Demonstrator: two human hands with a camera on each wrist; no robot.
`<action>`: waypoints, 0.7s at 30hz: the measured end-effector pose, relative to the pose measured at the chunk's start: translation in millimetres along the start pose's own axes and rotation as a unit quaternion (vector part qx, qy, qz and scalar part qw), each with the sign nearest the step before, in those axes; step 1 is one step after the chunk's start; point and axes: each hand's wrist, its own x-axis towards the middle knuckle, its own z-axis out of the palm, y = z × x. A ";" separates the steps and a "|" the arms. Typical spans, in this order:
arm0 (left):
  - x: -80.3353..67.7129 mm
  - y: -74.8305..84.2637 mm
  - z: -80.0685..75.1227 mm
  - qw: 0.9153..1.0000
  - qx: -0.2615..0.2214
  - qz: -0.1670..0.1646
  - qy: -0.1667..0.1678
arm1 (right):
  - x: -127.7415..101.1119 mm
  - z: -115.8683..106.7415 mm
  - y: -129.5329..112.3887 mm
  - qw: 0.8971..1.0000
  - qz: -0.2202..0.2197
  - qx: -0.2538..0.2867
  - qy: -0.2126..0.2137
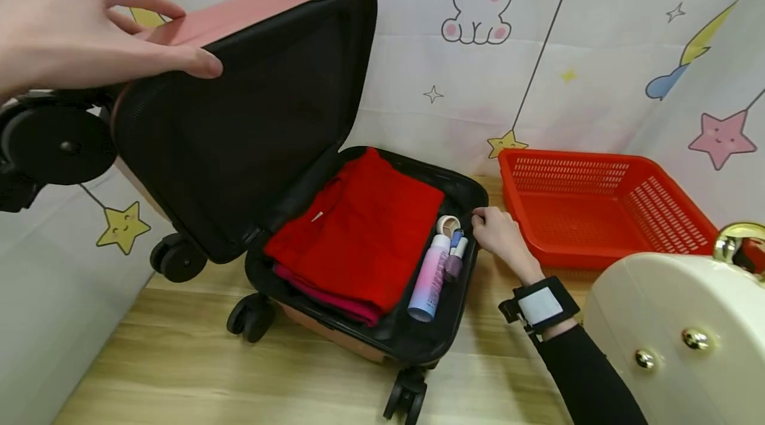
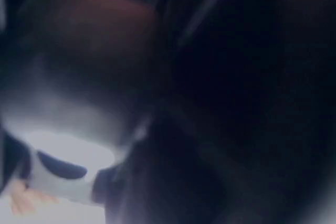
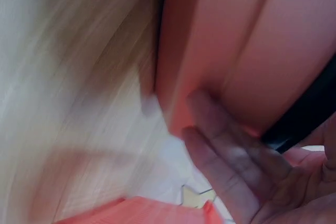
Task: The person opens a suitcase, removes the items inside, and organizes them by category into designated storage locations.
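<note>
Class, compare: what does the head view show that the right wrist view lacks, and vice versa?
Only the head view: left hand on the raised suitcase lid, folded red fabric, pink-and-blue bottle, white case.
Only the right wrist view: palm side of the right hand, and the suitcase's pink outer wall facing the red basket.
Both: right hand, suitcase, red basket, wood-grain surface, yellow star.

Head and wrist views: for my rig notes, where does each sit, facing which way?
Head: on the head, facing forward and down at the open pink hard-shell suitcase with black lining; left hand, right hand, black sleeve show.
Left wrist: on that wrist; too blurred to tell target or body.
Right wrist: on that wrist, facing the suitcase's outer side; fingers show.
Head and right wrist share suitcase, right hand and red plastic basket.
</note>
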 end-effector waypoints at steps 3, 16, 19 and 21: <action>1.8 -18.8 -0.8 0.998 -0.049 -0.033 -0.014 | -14.6 4.9 -1.4 0.998 -0.004 0.042 -0.040; -3.9 -86.7 10.0 0.984 -0.141 -0.087 0.066 | -20.3 22.9 -2.2 0.975 -0.005 0.220 -0.024; -19.8 -90.2 16.0 0.978 -0.172 -0.092 0.077 | -3.1 13.0 3.3 0.985 -0.004 0.171 0.001; -28.9 -96.9 23.5 0.972 -0.194 -0.097 0.088 | 8.4 4.9 7.0 0.991 0.002 0.132 0.010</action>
